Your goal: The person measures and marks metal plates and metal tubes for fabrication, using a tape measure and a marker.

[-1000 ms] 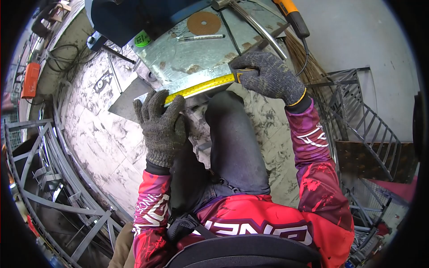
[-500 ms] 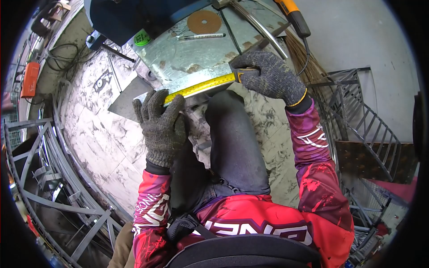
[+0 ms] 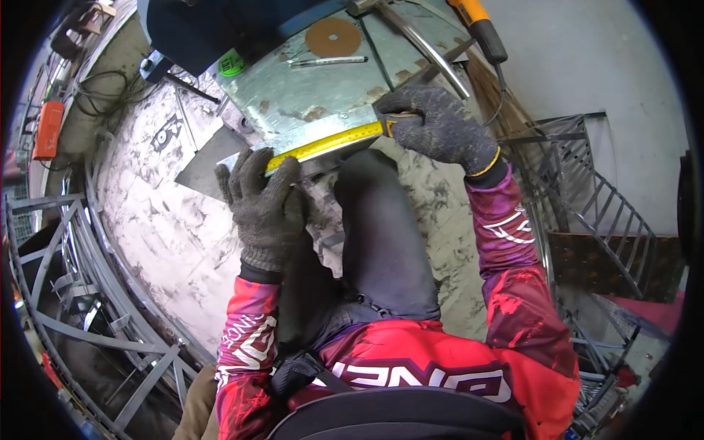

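Observation:
A yellow tape measure point(image 3: 326, 144) stretches between my gloved hands, its blade laid along a shiny metal piece point(image 3: 359, 116) at the near edge of the worktop. My right hand point(image 3: 440, 136) is closed round the tape's case at the right end. At the other end, my left hand point(image 3: 260, 205) curls its fingers over the blade and the edge of the metal piece; the blade's tip is hidden under them. Both gloves are dark grey knit. My knee point(image 3: 374, 191) is just below the blade.
On the metal worktop point(image 3: 279, 95) lie a brown cutting disc point(image 3: 319, 40), a marker pen point(image 3: 330, 61) and a hammer point(image 3: 418, 40). An orange-and-black power tool point(image 3: 480, 29) with a cord is at upper right. Metal frames point(image 3: 103, 334) stand at left and lattice frames point(image 3: 587, 183) at right.
The view has shifted very slightly. Both hands keep their places on the tape, with the left fingers moved a little; nothing is let go or picked up.

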Available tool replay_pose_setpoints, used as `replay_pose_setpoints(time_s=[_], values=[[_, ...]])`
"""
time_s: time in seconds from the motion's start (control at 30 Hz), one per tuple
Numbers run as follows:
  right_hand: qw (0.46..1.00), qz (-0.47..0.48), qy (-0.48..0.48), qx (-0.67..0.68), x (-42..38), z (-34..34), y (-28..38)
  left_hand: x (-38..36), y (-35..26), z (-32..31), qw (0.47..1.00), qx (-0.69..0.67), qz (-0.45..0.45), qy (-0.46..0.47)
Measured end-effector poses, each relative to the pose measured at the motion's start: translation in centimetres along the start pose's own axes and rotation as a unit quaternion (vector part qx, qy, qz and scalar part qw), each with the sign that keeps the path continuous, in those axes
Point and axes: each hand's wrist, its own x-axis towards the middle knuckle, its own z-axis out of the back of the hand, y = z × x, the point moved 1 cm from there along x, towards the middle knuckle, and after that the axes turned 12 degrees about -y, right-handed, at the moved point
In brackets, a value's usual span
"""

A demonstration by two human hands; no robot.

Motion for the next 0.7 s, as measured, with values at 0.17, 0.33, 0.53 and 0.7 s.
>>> replay_pose_setpoints(time_s=[0.17,0.33,0.53,0.7], values=[[0.997,-0.027,-0.040,0.060,-0.5,0.9,-1.0,0.2,-1.1,-1.0,0.999,0.000,0.006,-0.046],[0.976,-0.100,-0.134,0.143,-1.6,-0.3,-2.2,0.5,-1.4,-1.6,0.999,-0.003,0.005,-0.053],[0.813,-0.128,-0.443,0.357,-2.4,-7.2,-2.5,-0.2,-0.4,-1.7,0.998,0.007,-0.010,-0.069],[0.646,-0.125,-0.540,0.525,-1.6,-10.9,-1.4,-0.2,-0.6,-2.0,0.997,0.015,-0.001,-0.077]])
